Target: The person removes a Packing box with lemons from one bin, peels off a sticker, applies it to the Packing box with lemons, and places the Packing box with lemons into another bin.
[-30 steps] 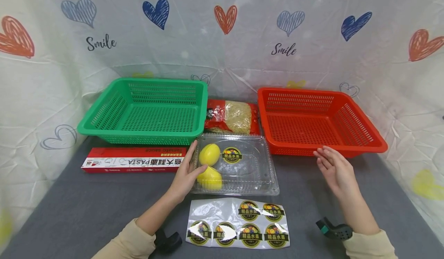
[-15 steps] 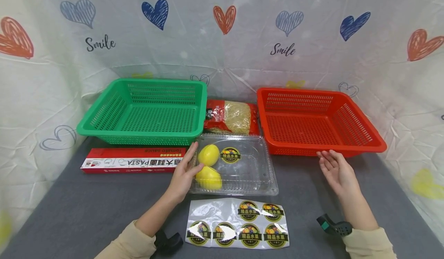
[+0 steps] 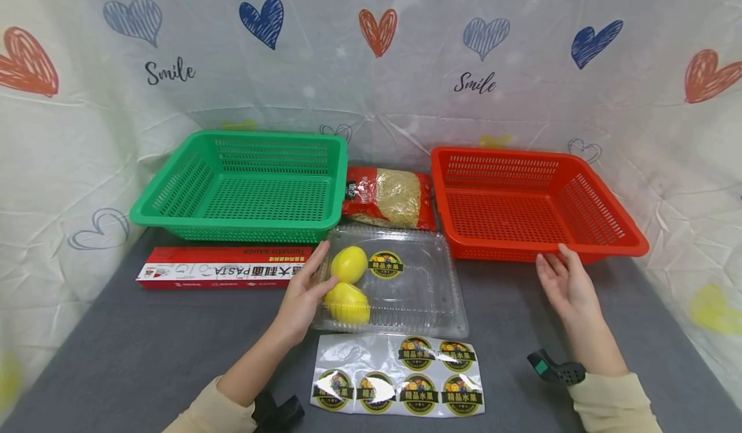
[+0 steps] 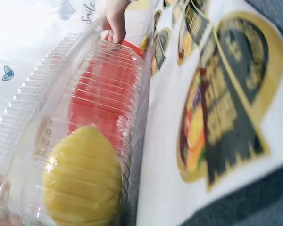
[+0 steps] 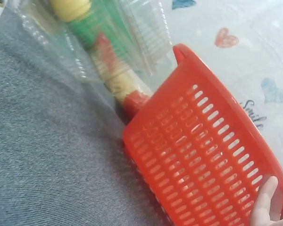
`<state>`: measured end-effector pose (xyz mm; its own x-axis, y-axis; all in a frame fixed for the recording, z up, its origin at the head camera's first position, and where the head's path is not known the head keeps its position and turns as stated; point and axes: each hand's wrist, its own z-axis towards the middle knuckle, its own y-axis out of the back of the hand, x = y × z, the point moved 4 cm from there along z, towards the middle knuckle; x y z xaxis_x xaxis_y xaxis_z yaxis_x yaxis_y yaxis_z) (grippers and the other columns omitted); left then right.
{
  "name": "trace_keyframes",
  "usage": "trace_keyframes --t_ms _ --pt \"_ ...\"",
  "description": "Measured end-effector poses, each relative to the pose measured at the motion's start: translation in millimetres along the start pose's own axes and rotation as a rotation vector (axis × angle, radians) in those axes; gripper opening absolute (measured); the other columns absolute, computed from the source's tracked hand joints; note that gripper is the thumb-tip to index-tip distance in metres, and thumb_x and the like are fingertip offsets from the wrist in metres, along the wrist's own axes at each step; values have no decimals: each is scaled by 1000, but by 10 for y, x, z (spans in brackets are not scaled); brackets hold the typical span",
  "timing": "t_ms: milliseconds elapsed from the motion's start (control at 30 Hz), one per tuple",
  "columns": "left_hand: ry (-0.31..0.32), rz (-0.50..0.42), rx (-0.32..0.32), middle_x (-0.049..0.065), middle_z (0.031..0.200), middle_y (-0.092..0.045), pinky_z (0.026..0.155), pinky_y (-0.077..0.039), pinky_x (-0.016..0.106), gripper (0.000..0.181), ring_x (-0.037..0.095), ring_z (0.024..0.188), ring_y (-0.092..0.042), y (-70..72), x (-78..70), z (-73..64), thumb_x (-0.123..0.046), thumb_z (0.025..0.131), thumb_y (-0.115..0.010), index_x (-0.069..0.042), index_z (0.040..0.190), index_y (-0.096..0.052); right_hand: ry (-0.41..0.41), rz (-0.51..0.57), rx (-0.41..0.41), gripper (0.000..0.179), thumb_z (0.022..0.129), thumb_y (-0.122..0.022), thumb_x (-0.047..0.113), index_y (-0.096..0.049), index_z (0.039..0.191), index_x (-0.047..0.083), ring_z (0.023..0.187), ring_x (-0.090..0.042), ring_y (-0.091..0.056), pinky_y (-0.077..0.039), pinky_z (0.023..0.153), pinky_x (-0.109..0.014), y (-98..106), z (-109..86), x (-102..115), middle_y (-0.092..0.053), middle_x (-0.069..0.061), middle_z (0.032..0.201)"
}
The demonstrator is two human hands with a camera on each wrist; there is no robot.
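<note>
My left hand (image 3: 298,301) holds the left edge of a clear plastic clamshell container (image 3: 414,291), thumb near the lid and fingers along the side. Two yellow lemon-like fruits (image 3: 349,265) lie inside at the left, and the lid bears a round black-and-gold sticker (image 3: 386,265). In the left wrist view one yellow fruit (image 4: 82,179) shows through the ribbed wall; only a bit of the hand is visible. My right hand (image 3: 570,291) is at the front rim of the red basket (image 3: 539,249), fingers loosely extended against or close to it. The right wrist view shows fingers (image 5: 269,197) before the basket's side.
A sheet of round stickers (image 3: 371,349) lies in front of the container. Behind is a red-and-clear bag of pasta (image 3: 397,198). A green basket (image 3: 261,233) stands back left, with a red-and-white pasta box (image 3: 226,269) before it.
The container has shifted slightly toward me and left with my left hand on it. My right hand has turned and moved slightly right, its fingertips now at the red basket's rim.
</note>
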<state>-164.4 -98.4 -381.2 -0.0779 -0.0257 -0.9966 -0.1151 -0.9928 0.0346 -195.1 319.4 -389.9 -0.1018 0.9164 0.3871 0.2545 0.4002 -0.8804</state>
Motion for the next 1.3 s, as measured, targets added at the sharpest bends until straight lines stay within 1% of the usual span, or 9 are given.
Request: trace_keyframes --t_ms 67,167,233,300,533,767,967,1200,1300 --pt "4 -13 1 8 152 -13 108 -18 44 60 21 138 -8 -8 -16 -22 3 90 -48 -3 144 -23 1 11 0 54 94 -50 10 -20 132 33 92 -24 -56 -46 88 -30 -8 10 -3 -45 -6 108" --pt "6 -25 3 8 152 -13 107 -20 42 60 21 138 -10 -23 -46 -58 3 90 -49 -4 144 -24 3 9 8 47 94 -48 9 -24 129 29 90 -25 -57 -47 87 -30 -11 17 -6 -45 -6 106" --pt "3 -29 4 8 151 -14 107 -20 41 59 20 138 -10 -32 -75 -82 3 90 -49 -4 144 -25 0 13 16 40 95 -47 9 -27 126 26 90 -25 -57 -47 87 -31 -9 19 -8 -46 -7 104" --pt "-4 -28 5 8 151 -15 108 -19 40 59 20 138 -10 -40 -110 -105 2 90 -49 -4 144 -25 -6 18 23 38 95 -46 9 -29 125 25 91 -25 -56 -47 87 -31 -5 21 -5 -47 -7 104" --pt "-8 -35 13 6 151 -16 108 -16 40 60 19 138 -10 -58 -203 -164 2 89 -50 -4 143 -26 -26 7 36 47 94 -47 8 -21 127 29 93 -25 -56 -47 87 -31 17 40 11 -46 -6 105" --pt "14 -36 34 3 151 -18 109 -14 42 60 17 138 -10 -81 -269 -202 1 89 -50 -4 144 -25 -27 -11 68 46 95 -46 7 -19 127 28 94 -25 -57 -47 87 -32 12 42 10 -48 -7 104" --pt "-3 -21 59 5 150 -19 109 -12 45 58 19 138 -9 -90 -363 -242 3 89 -48 -3 143 -26 -20 -36 87 41 95 -45 7 -21 124 24 92 -25 -58 -48 86 -32 -7 56 14 -50 -8 102" --pt "-40 -28 108 7 150 -19 108 -10 49 59 21 138 -10 -109 -485 -292 1 89 -50 -2 143 -27 6 -69 97 50 95 -44 5 -11 122 31 93 -25 -57 -48 85 -33 -23 51 31 -49 -8 103" --pt "-58 -38 134 8 150 -19 108 -9 50 58 22 138 -9 -124 -537 -310 1 89 -50 -2 142 -27 13 -69 98 47 94 -45 4 -14 121 29 93 -26 -57 -48 85 -33 -19 46 33 -49 -8 104"
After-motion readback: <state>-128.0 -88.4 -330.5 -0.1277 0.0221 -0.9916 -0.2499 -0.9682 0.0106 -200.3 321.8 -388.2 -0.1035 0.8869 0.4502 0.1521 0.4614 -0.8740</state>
